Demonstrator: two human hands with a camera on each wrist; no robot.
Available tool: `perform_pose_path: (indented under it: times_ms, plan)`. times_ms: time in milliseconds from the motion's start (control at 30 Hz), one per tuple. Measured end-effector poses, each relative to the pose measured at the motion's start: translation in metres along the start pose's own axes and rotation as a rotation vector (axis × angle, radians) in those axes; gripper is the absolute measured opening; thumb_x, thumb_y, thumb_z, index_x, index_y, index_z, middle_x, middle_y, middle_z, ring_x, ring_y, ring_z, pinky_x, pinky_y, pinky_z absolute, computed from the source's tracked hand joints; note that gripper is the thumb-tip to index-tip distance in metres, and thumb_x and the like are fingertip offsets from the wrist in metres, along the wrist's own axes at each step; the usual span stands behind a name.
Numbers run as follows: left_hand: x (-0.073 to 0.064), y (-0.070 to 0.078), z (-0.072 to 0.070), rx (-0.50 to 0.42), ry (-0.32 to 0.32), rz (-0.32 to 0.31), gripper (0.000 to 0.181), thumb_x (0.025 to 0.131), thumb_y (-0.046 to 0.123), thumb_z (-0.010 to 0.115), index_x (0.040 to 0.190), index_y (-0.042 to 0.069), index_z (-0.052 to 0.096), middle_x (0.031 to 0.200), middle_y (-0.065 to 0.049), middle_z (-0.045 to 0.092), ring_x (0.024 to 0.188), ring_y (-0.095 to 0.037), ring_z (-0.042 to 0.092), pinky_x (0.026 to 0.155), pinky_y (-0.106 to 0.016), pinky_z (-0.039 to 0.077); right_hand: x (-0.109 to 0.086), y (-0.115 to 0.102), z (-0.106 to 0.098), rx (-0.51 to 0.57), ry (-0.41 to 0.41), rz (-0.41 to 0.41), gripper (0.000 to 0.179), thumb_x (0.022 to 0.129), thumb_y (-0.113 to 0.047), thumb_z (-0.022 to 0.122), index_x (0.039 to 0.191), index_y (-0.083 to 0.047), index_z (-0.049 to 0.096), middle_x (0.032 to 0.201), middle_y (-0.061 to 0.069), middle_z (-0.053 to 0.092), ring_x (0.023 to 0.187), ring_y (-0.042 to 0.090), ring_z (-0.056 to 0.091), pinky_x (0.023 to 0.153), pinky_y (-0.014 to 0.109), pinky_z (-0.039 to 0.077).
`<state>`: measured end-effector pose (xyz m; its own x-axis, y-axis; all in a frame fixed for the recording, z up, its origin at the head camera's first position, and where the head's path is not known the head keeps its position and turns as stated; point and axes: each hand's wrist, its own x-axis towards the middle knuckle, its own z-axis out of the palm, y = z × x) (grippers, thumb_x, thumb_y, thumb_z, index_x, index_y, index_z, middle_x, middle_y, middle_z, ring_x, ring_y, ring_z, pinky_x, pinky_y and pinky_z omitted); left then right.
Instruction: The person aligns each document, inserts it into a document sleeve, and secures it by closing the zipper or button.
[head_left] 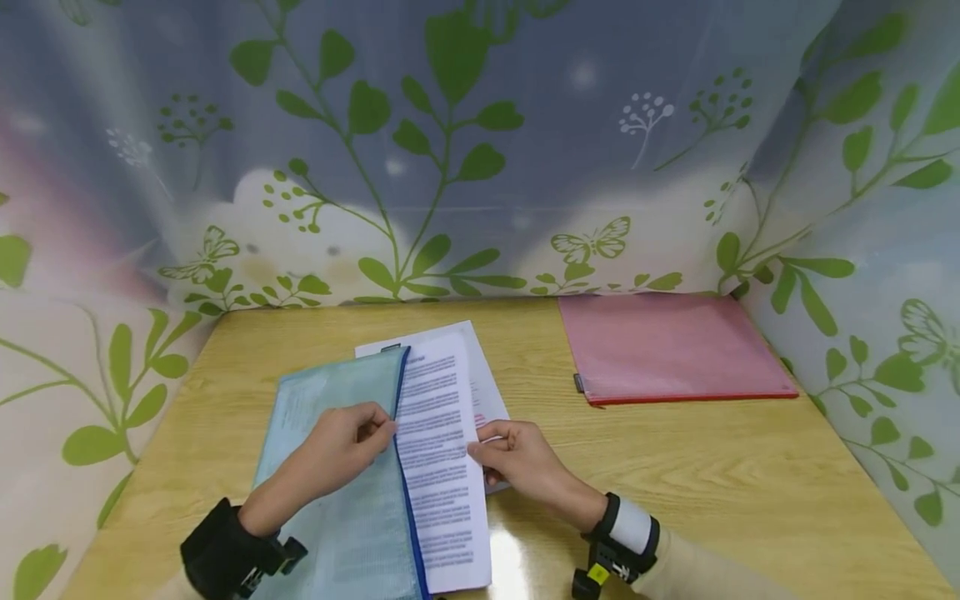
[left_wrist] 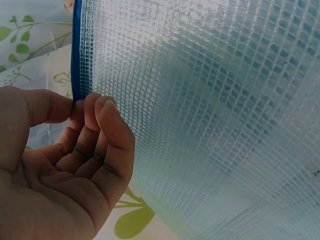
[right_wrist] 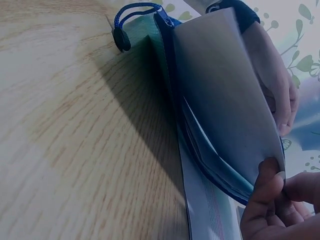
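Note:
My left hand (head_left: 341, 443) pinches the blue zip edge of a light-blue mesh zip pouch (head_left: 330, 521) between thumb and fingers. In the left wrist view the mesh (left_wrist: 215, 100) fills much of the frame beside that hand. The pouch stands unzipped along its right side, and printed sheets (head_left: 442, 500) stick partway out of the opening. My right hand (head_left: 525, 462) pinches the right edge of these sheets. From the right wrist camera, the sheets' blank back (right_wrist: 220, 75) shows raised, with more paper layers inside the opening. Their left part is hidden within the pouch.
Under the pouch and sheets lies another paper (head_left: 487, 392) with pink marks, on the wooden table (head_left: 675, 467). A pink zip pouch (head_left: 675, 346) lies flat at the back right. Leaf-patterned cloth (head_left: 480, 125) hangs behind and at both sides.

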<state>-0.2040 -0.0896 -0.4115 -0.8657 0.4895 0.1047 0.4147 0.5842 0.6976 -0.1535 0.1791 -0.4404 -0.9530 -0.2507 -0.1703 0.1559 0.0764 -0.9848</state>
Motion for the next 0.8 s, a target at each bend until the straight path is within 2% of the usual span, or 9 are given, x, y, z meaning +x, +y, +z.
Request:
perform_pose_path:
  times_ms: [567, 800]
  plan:
    - [0.0009, 0.0014, 0.0042, -0.004, -0.003, 0.004, 0.011, 0.097, 0.017, 0.06, 0.089, 0.014, 0.067, 0.068, 0.005, 0.059, 0.053, -0.009, 0.048, 0.047, -0.026, 0.041, -0.0013, 0.0014, -0.0001, 0.006, 0.0, -0.008, 0.019, 0.093, -0.012, 0.065, 0.103, 0.004, 0.066, 0.089, 0.017, 0.074, 0.06, 0.011, 0.056, 0.056, 0.023, 0.047]
    - [0.0014, 0.0032, 0.0061, -0.011, -0.005, 0.005, 0.01, 0.096, 0.016, 0.06, 0.091, 0.011, 0.068, 0.069, 0.004, 0.06, 0.054, -0.01, 0.05, 0.047, -0.027, 0.042, -0.0012, 0.0036, -0.001, 0.005, -0.002, -0.014, 0.018, 0.094, -0.011, 0.064, 0.103, 0.004, 0.066, 0.089, 0.018, 0.074, 0.06, 0.012, 0.057, 0.055, 0.023, 0.047]
